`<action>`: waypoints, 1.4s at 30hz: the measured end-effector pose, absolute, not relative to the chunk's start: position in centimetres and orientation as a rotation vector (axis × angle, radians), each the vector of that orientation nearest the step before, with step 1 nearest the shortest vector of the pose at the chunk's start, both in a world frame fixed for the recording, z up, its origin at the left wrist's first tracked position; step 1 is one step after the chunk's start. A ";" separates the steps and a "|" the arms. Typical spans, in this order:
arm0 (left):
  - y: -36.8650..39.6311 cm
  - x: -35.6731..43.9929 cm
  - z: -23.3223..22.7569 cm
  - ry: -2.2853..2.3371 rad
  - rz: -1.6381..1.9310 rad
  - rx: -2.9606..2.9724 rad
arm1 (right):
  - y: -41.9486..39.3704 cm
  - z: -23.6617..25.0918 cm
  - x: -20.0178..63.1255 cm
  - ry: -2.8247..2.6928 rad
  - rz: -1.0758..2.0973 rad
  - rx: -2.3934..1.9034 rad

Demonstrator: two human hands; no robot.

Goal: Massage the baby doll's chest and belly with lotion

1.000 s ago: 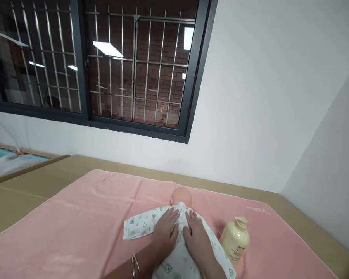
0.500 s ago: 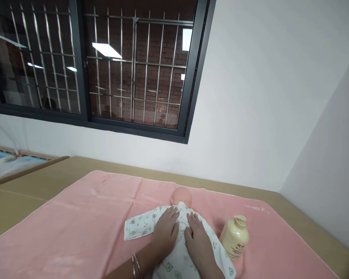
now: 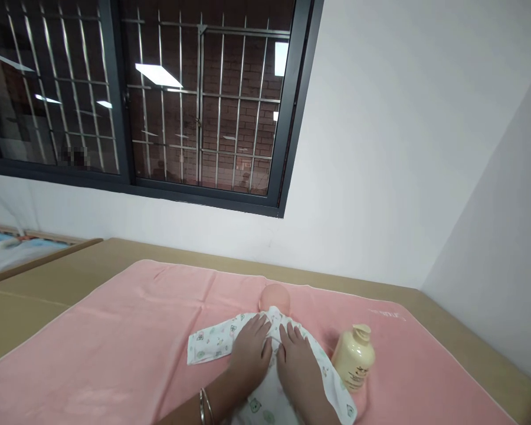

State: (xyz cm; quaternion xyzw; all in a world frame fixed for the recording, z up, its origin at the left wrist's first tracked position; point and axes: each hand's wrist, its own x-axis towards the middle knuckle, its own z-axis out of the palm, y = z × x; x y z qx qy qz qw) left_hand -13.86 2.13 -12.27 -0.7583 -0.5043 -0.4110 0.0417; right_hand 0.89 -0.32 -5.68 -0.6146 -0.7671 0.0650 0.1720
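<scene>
The person's left hand [image 3: 250, 351] and right hand [image 3: 300, 359] make two. There is one doll [image 3: 274, 298], one outfit [image 3: 269, 383] with two sleeves [image 3: 207, 345], one bottle [image 3: 354, 359], one pink mat [image 3: 115, 336] and one window [image 3: 287, 112].

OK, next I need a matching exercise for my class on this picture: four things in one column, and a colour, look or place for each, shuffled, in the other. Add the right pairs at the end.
Things:
1. hands
2. bottle
3. mat
4. window

Descriptions:
A. pink, spread out with a few creases
B. dark-framed, set in the white wall
C. resting on the white printed garment
D. pale yellow, with a pump top

Right pairs: 1-C, 2-D, 3-A, 4-B
</scene>
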 end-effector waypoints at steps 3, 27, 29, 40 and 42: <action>2.2 -13.9 -12.4 -1.701 -1.226 -2.264 | -0.4 -5.8 1.2 -2.109 0.264 -1.756; 2.0 -13.9 -13.8 -1.722 -1.894 -2.119 | 1.3 -6.3 0.5 -2.017 0.163 -1.538; 2.0 -13.9 -13.8 -1.734 -1.882 -2.129 | 1.1 -6.3 0.5 -1.966 0.099 -1.494; 0.9 -14.5 -12.1 -1.700 -1.739 -2.244 | -3.6 -9.9 1.6 -2.098 0.067 -1.298; 0.1 -13.8 -10.8 -1.638 -1.720 -2.331 | -4.9 -10.1 2.6 -2.109 0.059 -1.280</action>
